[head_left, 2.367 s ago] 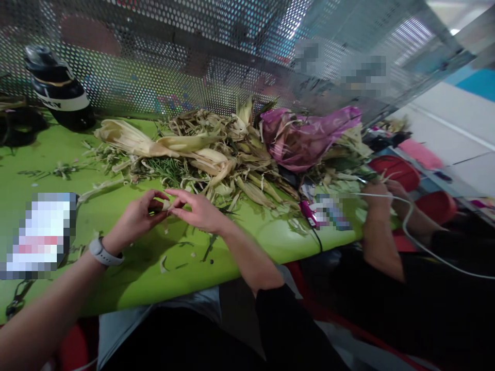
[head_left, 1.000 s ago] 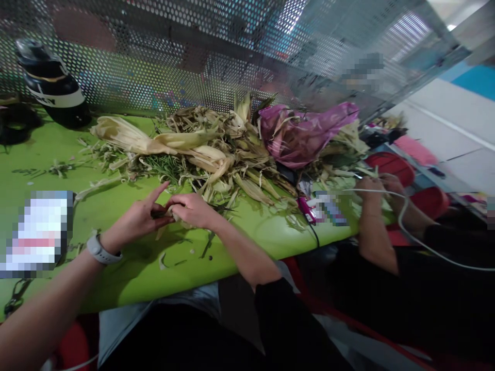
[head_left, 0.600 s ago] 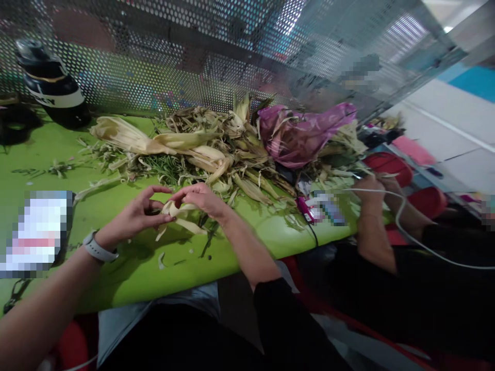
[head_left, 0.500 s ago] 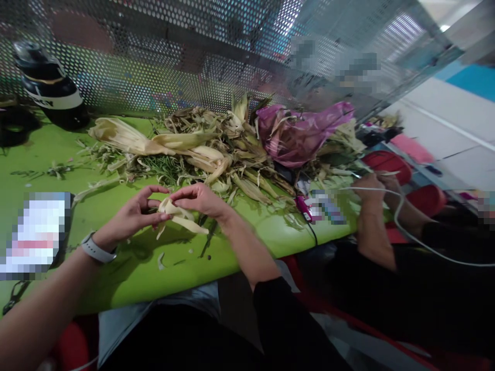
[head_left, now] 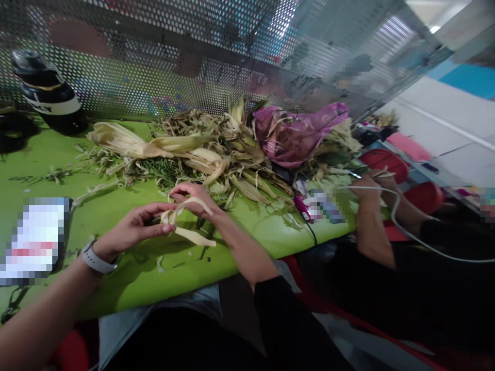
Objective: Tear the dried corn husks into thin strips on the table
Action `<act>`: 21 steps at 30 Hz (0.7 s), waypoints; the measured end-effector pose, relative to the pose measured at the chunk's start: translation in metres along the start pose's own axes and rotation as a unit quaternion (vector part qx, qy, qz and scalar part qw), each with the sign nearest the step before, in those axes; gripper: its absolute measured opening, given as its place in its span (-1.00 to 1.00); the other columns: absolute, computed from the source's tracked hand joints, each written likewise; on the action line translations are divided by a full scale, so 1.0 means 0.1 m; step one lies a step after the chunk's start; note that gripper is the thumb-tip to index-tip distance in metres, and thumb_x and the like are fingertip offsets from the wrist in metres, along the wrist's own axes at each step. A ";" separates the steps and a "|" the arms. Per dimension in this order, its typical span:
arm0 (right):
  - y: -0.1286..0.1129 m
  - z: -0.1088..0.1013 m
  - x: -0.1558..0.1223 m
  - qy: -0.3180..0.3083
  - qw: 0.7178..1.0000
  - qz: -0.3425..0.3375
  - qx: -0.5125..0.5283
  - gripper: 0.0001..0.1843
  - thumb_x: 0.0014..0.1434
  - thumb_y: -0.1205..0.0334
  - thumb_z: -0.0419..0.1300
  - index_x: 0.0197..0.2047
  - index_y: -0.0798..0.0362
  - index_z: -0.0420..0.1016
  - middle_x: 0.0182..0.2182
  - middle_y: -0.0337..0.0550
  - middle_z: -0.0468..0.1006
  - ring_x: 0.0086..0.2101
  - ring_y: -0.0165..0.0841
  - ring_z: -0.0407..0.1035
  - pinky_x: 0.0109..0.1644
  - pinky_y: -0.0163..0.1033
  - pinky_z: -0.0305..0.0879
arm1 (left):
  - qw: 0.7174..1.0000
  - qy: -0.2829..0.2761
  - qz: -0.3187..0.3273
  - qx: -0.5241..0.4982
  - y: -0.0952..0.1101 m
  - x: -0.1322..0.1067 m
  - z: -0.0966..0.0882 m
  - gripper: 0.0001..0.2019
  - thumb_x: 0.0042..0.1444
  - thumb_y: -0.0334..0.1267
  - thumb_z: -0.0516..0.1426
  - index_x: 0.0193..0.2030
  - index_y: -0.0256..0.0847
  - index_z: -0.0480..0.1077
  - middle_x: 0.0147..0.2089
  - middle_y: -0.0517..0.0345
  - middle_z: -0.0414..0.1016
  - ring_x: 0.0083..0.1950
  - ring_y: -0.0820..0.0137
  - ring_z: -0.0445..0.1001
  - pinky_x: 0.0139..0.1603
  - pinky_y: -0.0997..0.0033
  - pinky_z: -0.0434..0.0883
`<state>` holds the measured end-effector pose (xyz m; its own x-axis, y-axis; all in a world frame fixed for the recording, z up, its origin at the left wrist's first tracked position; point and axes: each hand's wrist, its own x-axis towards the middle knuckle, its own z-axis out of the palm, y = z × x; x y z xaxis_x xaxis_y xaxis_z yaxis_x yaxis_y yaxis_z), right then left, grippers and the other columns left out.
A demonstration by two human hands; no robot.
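The green desk is covered along its far edge by a big heap of corn husks; this heap lies loose, so most of the material is judged to be left. A pink plastic bag is laid on the right part of the heap; husks are seen around it, but what is inside cannot be told. Near the front edge, the left hand is closed in a pinch on one husk strip, held above the desk, and its loop is gripped by the right hand between thumb and forefinger. Only this one piece is judged as begun.
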<state>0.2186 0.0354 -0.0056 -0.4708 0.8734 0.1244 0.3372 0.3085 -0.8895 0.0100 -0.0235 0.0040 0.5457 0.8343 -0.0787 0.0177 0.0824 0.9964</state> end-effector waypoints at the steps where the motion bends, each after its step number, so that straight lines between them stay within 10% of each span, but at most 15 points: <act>1: 0.01 0.01 0.02 0.005 1.000 0.005 -0.011 -0.83 0.18 0.20 0.22 -0.24 0.11 0.57 -0.27 -0.15 0.59 -0.24 -0.39 0.43 -0.09 -0.25 0.31 | 1.000 -0.010 -0.003 0.001 0.00 -0.01 0.01 -0.58 0.08 -0.24 0.30 0.11 -0.12 0.48 -0.11 0.05 0.59 -0.17 0.36 0.54 -0.11 0.38 0.51; 13: 0.10 0.08 0.03 0.119 0.992 -0.006 0.037 -0.80 0.20 0.13 0.18 -0.21 0.07 0.51 -0.36 -0.20 0.56 -0.35 -0.39 0.43 -0.17 -0.25 0.36 | 0.999 -0.029 0.021 -0.010 0.02 0.03 -0.01 -0.44 0.16 -0.28 0.24 0.30 -0.12 0.23 -0.29 0.19 0.50 -0.26 0.46 0.46 -0.17 0.45 0.40; 21: -0.11 -0.04 -0.04 0.009 0.988 0.020 0.154 -0.71 0.27 0.10 0.12 -0.02 0.07 0.42 -0.35 -0.20 0.54 -0.26 -0.39 0.46 0.00 -0.19 0.35 | 0.997 0.060 0.035 -0.024 -0.03 0.09 -0.02 -0.62 0.18 -0.23 0.22 0.06 -0.13 0.16 -0.27 0.21 0.48 -0.31 0.46 0.44 -0.32 0.48 0.40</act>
<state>0.2199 0.0305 0.0057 -0.4459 0.8903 0.0921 0.0907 0.1473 -0.9849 0.0131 -0.0146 0.0002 0.4396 0.8981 -0.0146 -0.0596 0.0454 0.9972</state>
